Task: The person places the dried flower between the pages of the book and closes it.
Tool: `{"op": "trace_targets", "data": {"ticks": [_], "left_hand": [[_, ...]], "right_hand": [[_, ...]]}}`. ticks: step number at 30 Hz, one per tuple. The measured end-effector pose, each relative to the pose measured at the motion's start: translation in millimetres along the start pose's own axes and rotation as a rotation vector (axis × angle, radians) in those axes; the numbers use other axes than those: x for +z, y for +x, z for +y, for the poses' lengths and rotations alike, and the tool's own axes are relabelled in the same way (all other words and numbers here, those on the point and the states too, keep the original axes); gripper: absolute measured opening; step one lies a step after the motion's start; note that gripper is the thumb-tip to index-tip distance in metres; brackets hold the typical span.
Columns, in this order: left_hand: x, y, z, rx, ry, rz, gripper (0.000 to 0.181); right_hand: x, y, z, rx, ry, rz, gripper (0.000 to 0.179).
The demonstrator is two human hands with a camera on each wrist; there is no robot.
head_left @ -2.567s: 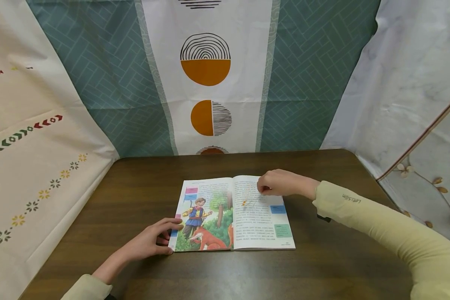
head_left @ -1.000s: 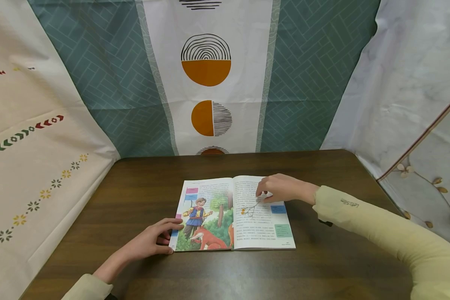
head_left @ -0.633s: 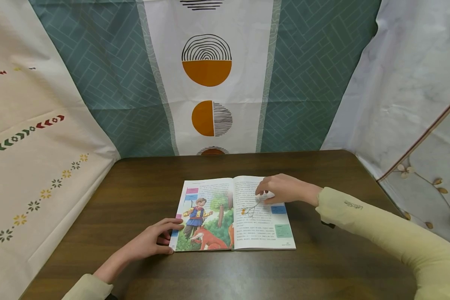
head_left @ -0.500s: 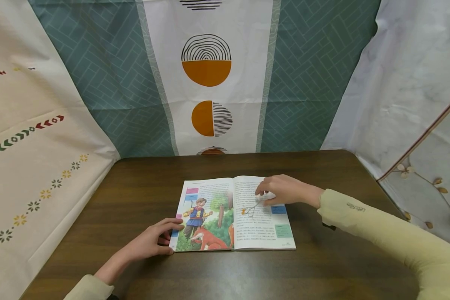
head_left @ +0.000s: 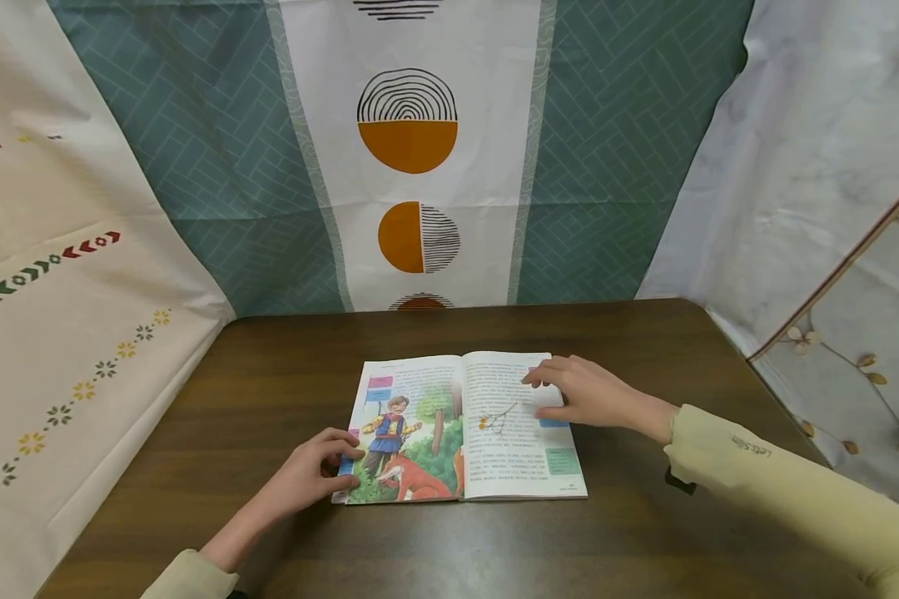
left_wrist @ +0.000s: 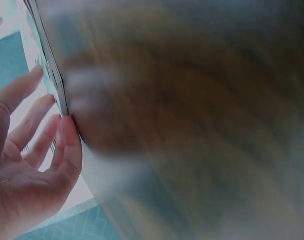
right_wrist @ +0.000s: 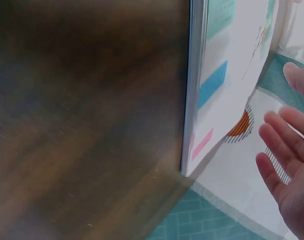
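Note:
An open book (head_left: 449, 366) lies flat on the table, with a drawing of a person and a fox on its left page and print on the right. On the right page rests a thin branching sprig (head_left: 483, 423) with small orange bits at one end. My right hand (head_left: 592, 397) hovers over that page's right side, fingers spread and apart from the sprig. In the right wrist view nothing is between its fingers. My left hand (head_left: 310, 470) touches the book's left edge, thumb and fingertips on the page margin. The left wrist view shows its fingertips against the page edges (left_wrist: 51, 70).
The brown wooden table (head_left: 449, 549) extends around the book on every side. Behind it hangs a green and white patterned cloth (head_left: 412, 183). A cream cloth (head_left: 82, 291) stands at the left, a pale floral one (head_left: 831, 208) at the right.
My right hand has let go of the sprig, which now lies on the right page, and moved away to the right, fingers spreading. My left hand's thumb has shifted up onto the page margin.

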State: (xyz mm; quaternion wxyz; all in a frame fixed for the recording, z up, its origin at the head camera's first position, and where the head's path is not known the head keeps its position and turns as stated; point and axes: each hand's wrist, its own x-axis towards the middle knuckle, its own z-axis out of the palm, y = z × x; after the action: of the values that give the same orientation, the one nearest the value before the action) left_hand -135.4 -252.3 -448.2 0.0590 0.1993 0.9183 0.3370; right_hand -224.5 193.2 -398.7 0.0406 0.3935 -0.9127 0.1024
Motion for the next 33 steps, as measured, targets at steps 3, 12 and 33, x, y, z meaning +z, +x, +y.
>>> {"op": "trace_targets", "data": {"ticks": [3, 12, 33], "left_hand": [[2.0, 0.6, 3.1, -0.016, 0.021, 0.033, 0.025], [4.1, 0.4, 9.0, -0.090, 0.031, 0.060, 0.028], [9.2, 3.7, 16.7, -0.347, 0.012, 0.117, 0.066]], "right_hand": [[3, -8.9, -3, 0.035, 0.030, 0.035, 0.053], [15, -38.2, -12, 0.176, 0.069, 0.077, 0.074], [45, -86.5, -24, 0.369, 0.125, 0.013, 0.099]]}}
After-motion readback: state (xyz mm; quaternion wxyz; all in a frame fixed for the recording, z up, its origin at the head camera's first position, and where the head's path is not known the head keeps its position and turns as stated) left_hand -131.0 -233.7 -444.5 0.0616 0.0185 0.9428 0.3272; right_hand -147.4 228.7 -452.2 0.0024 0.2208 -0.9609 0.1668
